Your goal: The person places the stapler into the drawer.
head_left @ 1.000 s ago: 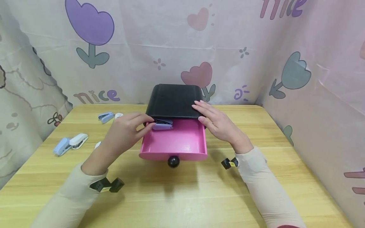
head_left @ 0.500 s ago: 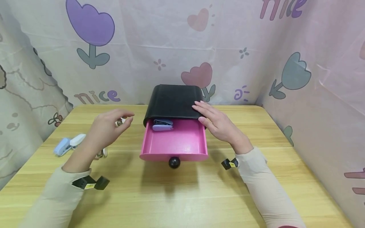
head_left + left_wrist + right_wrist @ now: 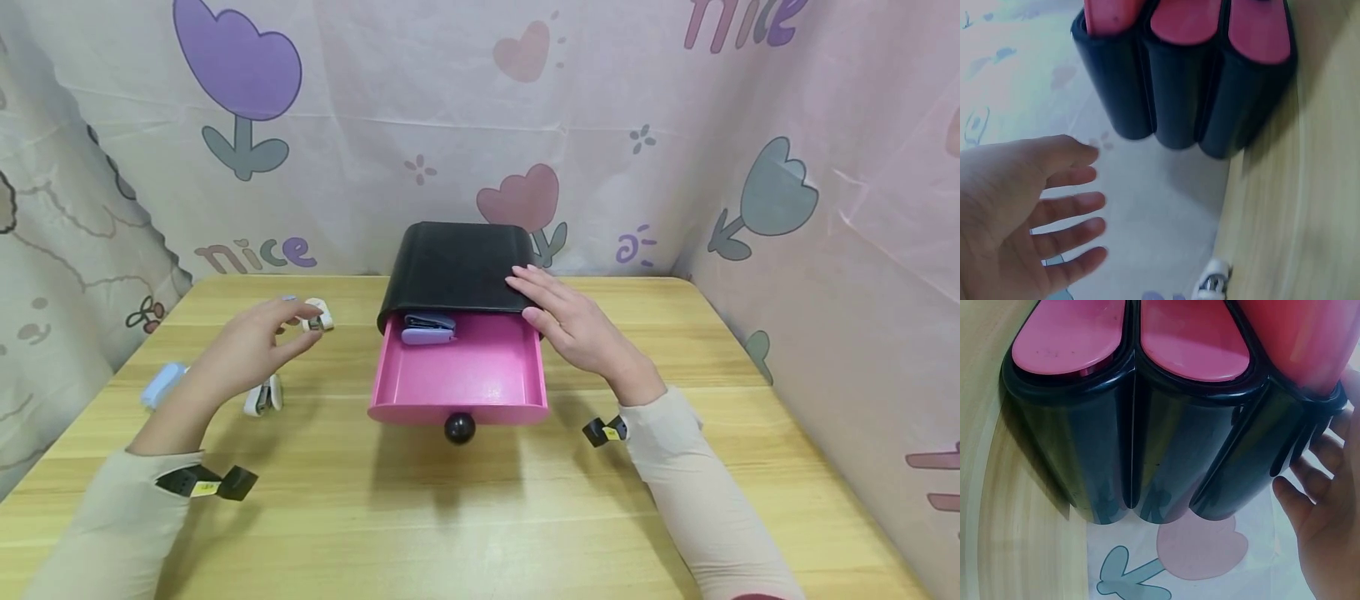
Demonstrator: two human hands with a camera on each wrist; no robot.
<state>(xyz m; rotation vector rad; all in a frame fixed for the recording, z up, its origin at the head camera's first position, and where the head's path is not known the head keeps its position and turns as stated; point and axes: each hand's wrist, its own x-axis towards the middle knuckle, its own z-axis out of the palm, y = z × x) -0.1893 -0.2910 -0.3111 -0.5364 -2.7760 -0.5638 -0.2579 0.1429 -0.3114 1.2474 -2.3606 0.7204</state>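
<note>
A black drawer box stands at the back of the table with its top pink drawer pulled out. Inside the drawer, at the back left, lies a bluish-purple mini stapler. My left hand hovers left of the box with nothing in it, fingers loosely bent and apart in the left wrist view. Near its fingertips on the table is a white mini stapler; a blue one is mostly hidden behind the hand. My right hand rests on the box's right top edge.
Below my left hand lies another white stapler. A light blue stapler sits farther left, partly behind the wrist. The drawer's black knob juts toward me. Lower pink drawers are shut. Printed cloth hangs behind the table.
My left hand has let go of the purple stapler in the drawer and moved left, over the staplers on the table. My right hand has stayed on the box.
</note>
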